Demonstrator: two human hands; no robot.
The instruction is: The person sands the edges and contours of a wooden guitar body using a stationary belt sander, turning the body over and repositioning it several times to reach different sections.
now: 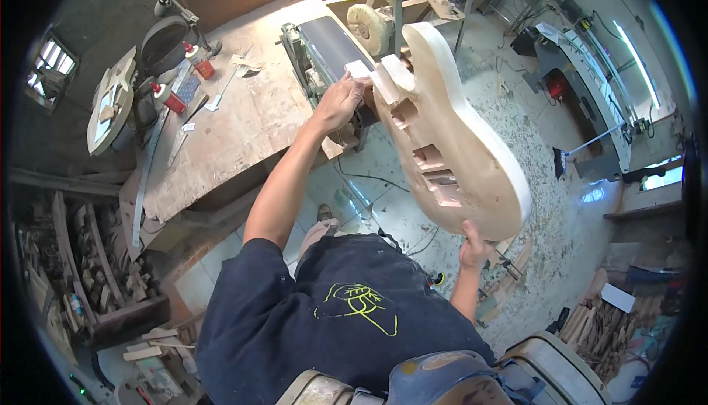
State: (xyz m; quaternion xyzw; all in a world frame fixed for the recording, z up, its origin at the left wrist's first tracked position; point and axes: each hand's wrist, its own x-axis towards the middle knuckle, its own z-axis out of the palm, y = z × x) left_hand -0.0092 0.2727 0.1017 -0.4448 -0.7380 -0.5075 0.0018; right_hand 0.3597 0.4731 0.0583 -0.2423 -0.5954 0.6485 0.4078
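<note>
An unfinished pale wood guitar body (472, 162), with several routed cavities in its face, is held up in front of me, tilted, right of the workbench. My left hand (341, 103) is closed on its near horn, right beside the dark belt of a belt sander (330, 40). My right hand (473, 249) grips the rounded lower end, thumb on the face and the fingers mostly hidden behind the edge. Whether the horn touches the sander, I cannot tell.
The wooden workbench (251, 121) holds red glue bottles (199, 62), a long metal ruler (150, 165) and small tools. Another guitar body (112, 103) leans at the left. A round wheel (369, 28) stands behind the sander. Cables and wood shavings lie on the tiled floor (376, 176).
</note>
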